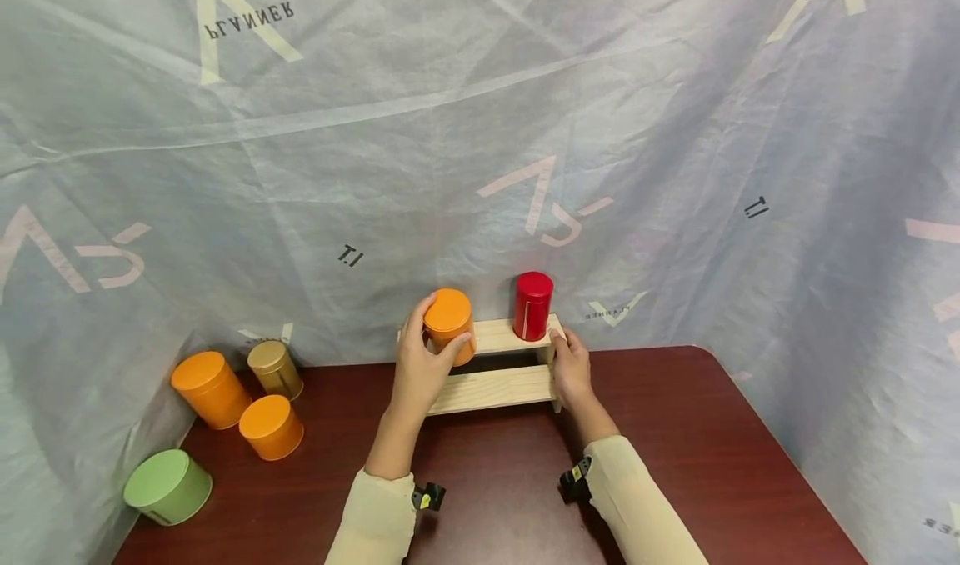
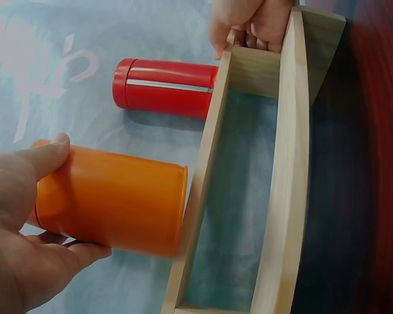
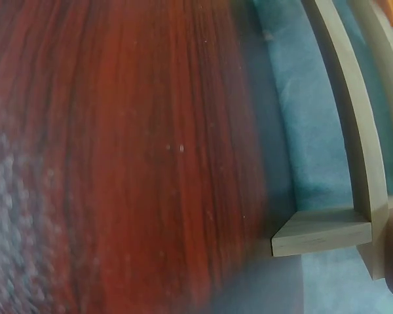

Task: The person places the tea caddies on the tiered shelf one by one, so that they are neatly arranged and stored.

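Observation:
My left hand (image 1: 422, 367) holds an orange canister (image 1: 450, 328) between thumb and fingers, lid up. In the left wrist view the base of the orange canister (image 2: 118, 199) is right at the edge of the upper shelf. The wooden rack (image 1: 491, 388) has two stepped tiers. A red canister (image 1: 532, 307) stands upright on the right part of its upper tier. With fingers curled round the upper right end of the rack, my right hand (image 1: 572, 371) grips it. The right wrist view shows the rack's end piece (image 3: 324, 232), with only a sliver of that hand at the edge.
On the left of the dark red table (image 1: 495, 482) stand a tall orange canister (image 1: 212, 390), a gold canister (image 1: 275, 369), a shorter orange canister (image 1: 272, 427) and a green canister (image 1: 168, 487). A grey sheet (image 1: 420, 132) hangs behind the table and along its sides.

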The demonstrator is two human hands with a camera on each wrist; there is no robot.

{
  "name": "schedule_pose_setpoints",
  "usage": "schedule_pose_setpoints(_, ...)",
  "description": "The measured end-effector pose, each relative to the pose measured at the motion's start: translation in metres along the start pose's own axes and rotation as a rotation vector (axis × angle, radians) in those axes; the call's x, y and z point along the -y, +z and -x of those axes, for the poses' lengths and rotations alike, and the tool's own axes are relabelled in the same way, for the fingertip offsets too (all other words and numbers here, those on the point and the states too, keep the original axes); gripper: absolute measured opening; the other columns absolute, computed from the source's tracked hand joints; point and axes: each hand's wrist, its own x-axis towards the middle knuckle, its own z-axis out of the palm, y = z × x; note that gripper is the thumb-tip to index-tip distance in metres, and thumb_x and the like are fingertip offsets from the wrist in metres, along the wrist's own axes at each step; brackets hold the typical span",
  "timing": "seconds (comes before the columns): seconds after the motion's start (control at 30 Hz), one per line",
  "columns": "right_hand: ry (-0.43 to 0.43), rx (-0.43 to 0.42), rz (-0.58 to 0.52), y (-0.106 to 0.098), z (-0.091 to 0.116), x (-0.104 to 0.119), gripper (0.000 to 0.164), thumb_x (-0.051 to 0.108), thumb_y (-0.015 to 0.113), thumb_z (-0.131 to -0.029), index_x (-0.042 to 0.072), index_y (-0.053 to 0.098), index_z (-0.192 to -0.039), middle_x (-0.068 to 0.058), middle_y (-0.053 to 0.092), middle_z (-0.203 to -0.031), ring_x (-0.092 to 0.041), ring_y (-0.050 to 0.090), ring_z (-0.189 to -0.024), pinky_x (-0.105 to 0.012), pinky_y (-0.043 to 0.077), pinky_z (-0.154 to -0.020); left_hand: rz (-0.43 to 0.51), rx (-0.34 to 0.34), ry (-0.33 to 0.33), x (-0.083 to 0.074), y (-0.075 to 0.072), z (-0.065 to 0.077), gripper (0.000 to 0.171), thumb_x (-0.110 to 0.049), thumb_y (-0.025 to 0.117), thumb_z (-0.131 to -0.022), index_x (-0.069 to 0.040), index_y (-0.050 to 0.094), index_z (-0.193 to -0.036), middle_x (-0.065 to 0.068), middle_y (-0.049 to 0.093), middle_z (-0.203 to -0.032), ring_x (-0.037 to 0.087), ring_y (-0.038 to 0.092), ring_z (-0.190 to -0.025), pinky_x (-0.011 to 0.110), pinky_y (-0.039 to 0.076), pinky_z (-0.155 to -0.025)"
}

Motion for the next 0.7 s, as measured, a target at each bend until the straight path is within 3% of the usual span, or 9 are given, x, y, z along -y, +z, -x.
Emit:
schedule_pose_setpoints(0.23,0.003,0.006,-0.010,0.001,0.000,-0.003,0.038,0.029,0.053,-0.112,0.003,0.062,-0.138,0.010,0.041,-0.060,-0.005,0.037,-0.050,-0.021,0.033,-0.048,-0.012,0.022,0.009,0.001,0.008,-0.001,0.079,-0.022,0.087,-0.089,-0.021,0.046,-0.157,0.013,0.055,-0.148,0.032,0.057,-0.138,0.054,0.048,-0.119)
schedule_pose_setpoints(0.47,-0.010,0.000,-0.039,0.000,-0.002,-0.002,0.039,0.028,0.054,-0.111,0.001,0.061,-0.138,0.011,0.041,-0.061,-0.004,0.037,-0.051,-0.020,0.034,-0.049,-0.041,0.051,0.001,0.002,0.018,-0.008,0.079,-0.028,0.083,-0.093,-0.023,0.041,-0.160,0.010,0.048,-0.159,0.032,0.053,-0.144,0.055,0.045,-0.122)
schedule_pose_setpoints(0.7,0.003,0.009,-0.036,-0.002,-0.003,-0.001,0.042,0.029,0.054,-0.111,-0.001,0.060,-0.141,0.010,0.040,-0.063,-0.004,0.037,-0.052,-0.020,0.033,-0.050,-0.083,0.066,-0.029,0.005,0.021,-0.017,0.081,-0.029,0.084,-0.092,-0.029,0.040,-0.161,0.012,0.053,-0.153,0.034,0.059,-0.135,0.056,0.051,-0.115)
